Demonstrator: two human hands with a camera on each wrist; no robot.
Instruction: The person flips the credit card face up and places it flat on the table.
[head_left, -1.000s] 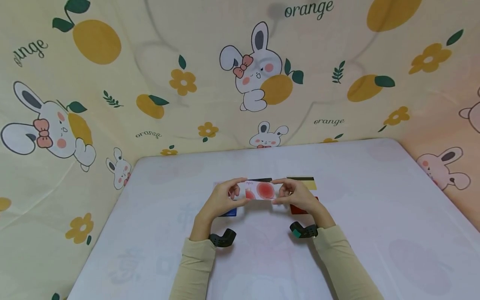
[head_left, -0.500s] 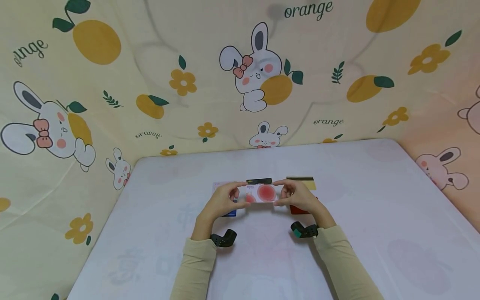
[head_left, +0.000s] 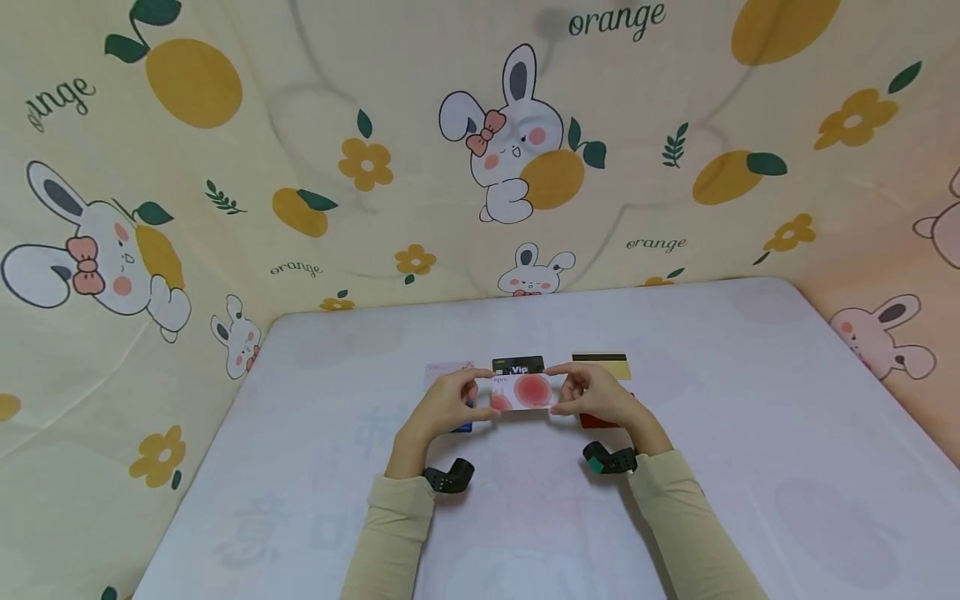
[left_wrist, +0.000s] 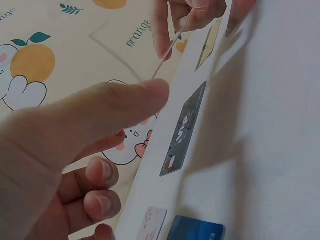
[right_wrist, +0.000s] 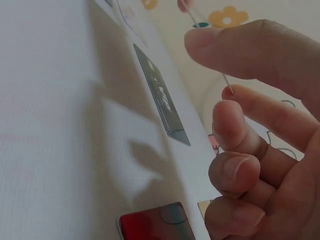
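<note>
A white card [head_left: 529, 392] with red-pink circles is held up over the table between both hands. My left hand [head_left: 442, 406] pinches its left edge between thumb and index finger; my right hand [head_left: 602, 393] pinches the right edge the same way. Both wrist views show it nearly edge-on, the thin card [left_wrist: 172, 45] standing off the table. Behind it a black "Vip" card [head_left: 517, 364] lies flat, its lower part hidden in the head view. The other fingers of my right hand [right_wrist: 270, 150] are curled and hold nothing.
On the white table [head_left: 315, 500], a pale pink card [head_left: 444, 370] and a blue card [left_wrist: 196, 230] lie at the left, partly behind my left hand. A yellow card [head_left: 604, 365] with a dark stripe and a red card [right_wrist: 155, 222] lie at the right.
The held white card and both hands have come slightly down and toward the person. More of the black card behind it now shows, including its lettering.
</note>
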